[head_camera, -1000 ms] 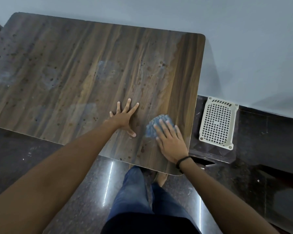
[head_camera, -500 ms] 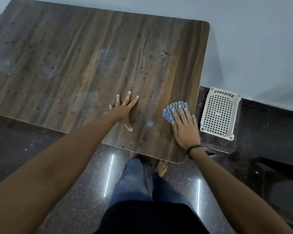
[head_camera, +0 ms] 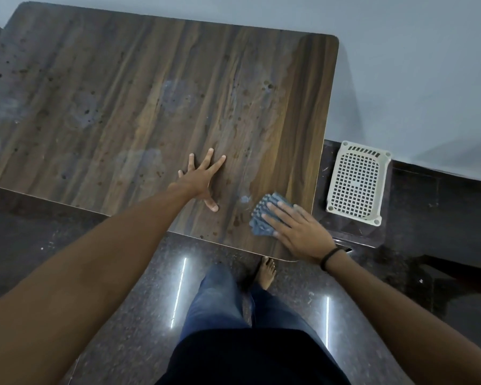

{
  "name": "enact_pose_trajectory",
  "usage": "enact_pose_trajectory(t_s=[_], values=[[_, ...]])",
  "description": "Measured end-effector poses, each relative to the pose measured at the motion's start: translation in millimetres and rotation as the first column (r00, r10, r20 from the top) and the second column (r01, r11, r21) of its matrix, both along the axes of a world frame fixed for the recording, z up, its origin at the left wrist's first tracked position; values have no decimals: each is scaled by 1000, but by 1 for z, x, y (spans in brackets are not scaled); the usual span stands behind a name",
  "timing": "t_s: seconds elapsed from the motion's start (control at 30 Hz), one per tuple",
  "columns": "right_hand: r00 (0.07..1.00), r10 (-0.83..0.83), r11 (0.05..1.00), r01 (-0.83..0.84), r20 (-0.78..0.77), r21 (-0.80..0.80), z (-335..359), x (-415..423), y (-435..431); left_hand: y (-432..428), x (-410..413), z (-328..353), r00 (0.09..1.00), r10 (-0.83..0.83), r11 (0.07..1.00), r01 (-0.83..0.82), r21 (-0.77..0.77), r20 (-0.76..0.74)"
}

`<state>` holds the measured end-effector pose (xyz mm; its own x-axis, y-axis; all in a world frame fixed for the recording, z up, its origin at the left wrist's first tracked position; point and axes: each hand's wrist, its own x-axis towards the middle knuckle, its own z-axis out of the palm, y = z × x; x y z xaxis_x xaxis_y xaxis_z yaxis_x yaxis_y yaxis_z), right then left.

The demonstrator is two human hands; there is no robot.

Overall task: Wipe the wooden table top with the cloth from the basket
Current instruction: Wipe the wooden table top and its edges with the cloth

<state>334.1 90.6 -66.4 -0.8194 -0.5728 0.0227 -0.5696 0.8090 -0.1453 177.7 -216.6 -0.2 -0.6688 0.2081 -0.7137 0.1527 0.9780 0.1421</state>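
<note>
A dark wooden table top (head_camera: 139, 95) with spots and pale smears fills the upper left of the head view. My right hand (head_camera: 297, 232) lies flat on a crumpled blue cloth (head_camera: 261, 218), pressing it onto the table near the front right corner. My left hand (head_camera: 203, 179) rests flat on the wood to the left of the cloth, fingers spread, holding nothing. A white plastic basket (head_camera: 357, 183) with a grid bottom stands on the floor just right of the table.
A pale wall (head_camera: 400, 65) runs behind the table and basket. Dark polished floor (head_camera: 122, 301) lies below the table's front edge, with my legs in jeans (head_camera: 222, 301) and a bare foot (head_camera: 267, 273) near the corner.
My right hand slid the cloth to the right edge of the table, then back left and toward the front edge. My left hand has stayed planted.
</note>
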Motion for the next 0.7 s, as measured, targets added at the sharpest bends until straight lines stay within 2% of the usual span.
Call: enact_pose_trajectory(t_s=[0.03,0.07,0.1,0.13,0.17,0.2,0.23,0.27,0.3,0.33,0.37,0.4,0.43,0.47,0.5,0.53,0.57,0.6,0.63,0.67,0.7], values=[[997,-72,997,72,23,-2,2,-8,8,0,1,0,1000,10,1000,-10,5,-5],[959,-268,961,272,96,-41,5,-14,9,0,2,1,1000,17,1000,-17,9,-5],[863,-472,868,491,178,-75,9,-16,0,1,4,0,1000,21,1000,-21,13,-6],[781,-586,789,611,213,-69,11,-11,-16,1,6,0,1000,25,1000,-25,15,-11],[789,-587,797,603,180,-44,9,-2,-30,1,8,0,999,31,999,-31,15,-16],[858,-497,864,504,128,-27,6,12,-37,1,11,0,999,43,999,-42,15,-21],[940,-333,943,334,81,0,4,25,-33,1,13,0,998,63,998,-63,18,-24],[982,-183,983,181,52,33,3,30,-19,0,16,0,996,87,996,-86,26,-16],[992,-122,991,121,29,54,3,26,-3,-1,19,0,994,105,994,-105,37,-2],[986,-162,985,159,33,59,6,17,5,-2,23,0,993,115,992,-115,44,10],[952,-301,953,300,62,31,9,8,6,-3,27,-1,994,111,993,-112,46,17],[884,-452,890,455,121,3,14,3,-2,-4,32,-2,995,101,994,-102,46,19],[830,-532,842,540,166,0,16,4,-17,-6,36,-3,995,95,994,-95,52,13],[844,-513,855,518,157,10,14,11,-33,-7,40,-5,996,94,994,-94,64,3],[909,-399,916,400,118,14,9,24,-44,-8,42,-6,995,95,993,-94,75,-6],[973,-217,976,215,78,31,6,37,-45,-8,43,-6,995,100,992,-98,82,-11],[997,-51,997,48,57,58,2,43,-35,-8,43,-5,994,106,991,-105,85,-17],[999,25,997,-28,38,78,1,40,-23,-8,43,-5,994,112,990,-109,85,-22],[999,-10,996,7,31,86,3,32,-16,-7,44,-5,993,118,990,-116,84,-25],[987,-155,986,152,47,64,7,23,-16,-7,43,-5,992,124,989,-122,82,-24],[931,-352,936,351,97,27,12,17,-22,-7,43,-6,992,126,989,-124,82,-22]])
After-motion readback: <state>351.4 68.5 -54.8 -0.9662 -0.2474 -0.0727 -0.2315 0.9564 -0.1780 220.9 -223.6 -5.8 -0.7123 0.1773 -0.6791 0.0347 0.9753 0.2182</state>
